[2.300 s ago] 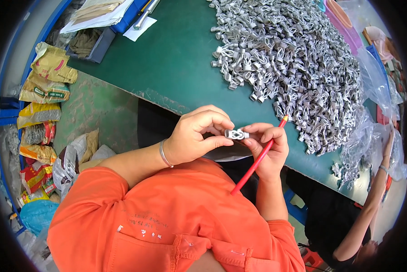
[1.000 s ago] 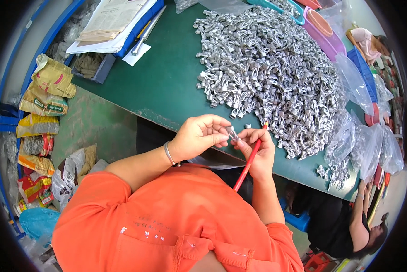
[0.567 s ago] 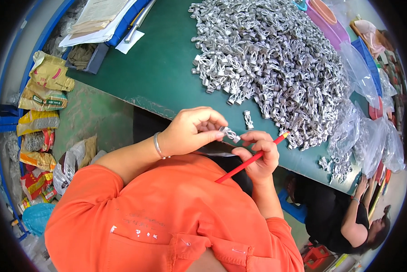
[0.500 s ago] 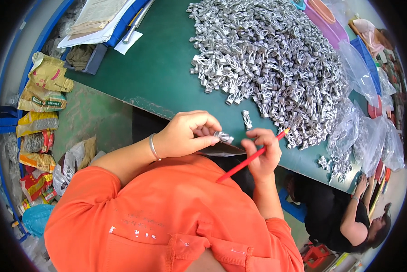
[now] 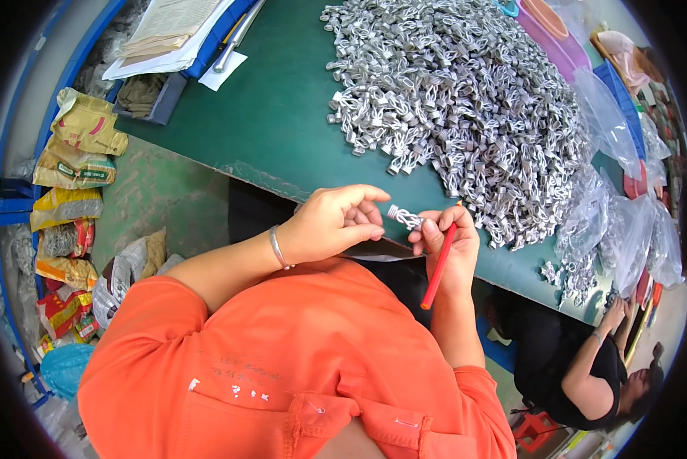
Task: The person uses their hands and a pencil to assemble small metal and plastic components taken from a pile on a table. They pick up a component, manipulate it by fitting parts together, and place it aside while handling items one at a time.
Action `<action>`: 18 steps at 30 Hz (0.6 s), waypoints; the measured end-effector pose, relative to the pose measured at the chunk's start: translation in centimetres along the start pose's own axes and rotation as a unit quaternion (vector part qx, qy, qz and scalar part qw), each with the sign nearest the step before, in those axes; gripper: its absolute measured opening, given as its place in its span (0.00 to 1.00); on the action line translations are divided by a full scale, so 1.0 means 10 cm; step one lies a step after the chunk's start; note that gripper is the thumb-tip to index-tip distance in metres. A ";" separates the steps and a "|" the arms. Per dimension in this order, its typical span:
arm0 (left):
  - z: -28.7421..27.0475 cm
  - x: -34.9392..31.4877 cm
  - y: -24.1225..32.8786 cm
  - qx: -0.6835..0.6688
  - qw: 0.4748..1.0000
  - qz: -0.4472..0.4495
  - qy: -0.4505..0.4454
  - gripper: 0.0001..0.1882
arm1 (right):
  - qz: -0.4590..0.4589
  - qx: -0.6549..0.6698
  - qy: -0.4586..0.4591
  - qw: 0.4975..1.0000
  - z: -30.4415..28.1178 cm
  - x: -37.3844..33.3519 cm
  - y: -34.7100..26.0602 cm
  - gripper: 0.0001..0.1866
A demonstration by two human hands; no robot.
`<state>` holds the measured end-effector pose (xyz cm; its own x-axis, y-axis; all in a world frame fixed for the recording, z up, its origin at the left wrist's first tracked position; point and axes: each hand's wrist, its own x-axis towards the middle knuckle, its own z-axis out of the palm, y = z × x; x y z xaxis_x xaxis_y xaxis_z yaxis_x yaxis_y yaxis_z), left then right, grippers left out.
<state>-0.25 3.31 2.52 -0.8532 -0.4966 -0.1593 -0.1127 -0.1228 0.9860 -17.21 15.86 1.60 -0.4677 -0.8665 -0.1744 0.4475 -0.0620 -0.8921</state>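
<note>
My right hand is closed round a red pencil. Its thumb and fingers also pinch a small metal-ended piece with white cord loops, whose ribbed end points left. Beside that piece, my left hand has its thumb and forefinger apart, with nothing visible between them; its lower fingers curl inward. Both hands are over the near edge of the green table. Just beyond them spreads a large heap of the same looped pieces.
Papers and a grey bin occupy the far left. Clear plastic bags hang over the right edge, near a small pile of pieces. A co-worker in black sits at the right. Sacks line the left.
The piece in my left hand is gone from it, and the one lying on the table no longer shows there. My right hand now holds a piece, and its pencil has swung more upright.
</note>
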 end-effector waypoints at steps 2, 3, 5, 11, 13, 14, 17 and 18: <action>0.01 0.01 -0.03 -0.040 0.999 0.013 -0.006 0.17 | -0.008 0.027 -0.037 0.999 0.00 -0.02 0.05 0.10; 0.01 0.02 -0.04 -0.073 0.997 0.022 -0.008 0.15 | -0.021 0.012 -0.033 0.999 0.03 -0.03 0.06 0.11; 0.00 0.02 -0.04 -0.105 0.994 0.031 -0.011 0.14 | -0.061 -0.034 -0.039 0.997 0.04 -0.06 0.07 0.13; -0.02 -0.02 0.00 0.008 0.993 0.116 0.019 0.08 | -0.173 -0.129 -0.047 0.975 0.07 -0.12 0.10 0.17; -0.05 -0.03 0.02 0.032 0.992 0.119 0.021 0.07 | -0.164 -0.159 -0.095 0.969 -0.01 -0.10 0.04 0.17; -0.09 -0.05 0.03 0.032 0.992 0.120 0.021 0.07 | -0.153 -0.187 -0.144 0.960 -0.06 -0.09 0.01 0.18; -0.17 -0.10 -0.03 0.224 0.968 0.108 -0.044 0.08 | -0.197 -0.335 -0.076 0.918 -0.06 0.06 0.01 0.17; -0.17 -0.12 -0.07 0.226 0.968 0.106 -0.043 0.08 | -0.216 -0.391 -0.028 0.894 -0.01 0.13 0.02 0.16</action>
<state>1.75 2.54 1.98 -0.9183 -0.3943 0.0343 -0.1249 0.3711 0.9202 -17.82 14.76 1.13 -0.4202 -0.8698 0.2585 -0.4456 -0.0503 -0.8938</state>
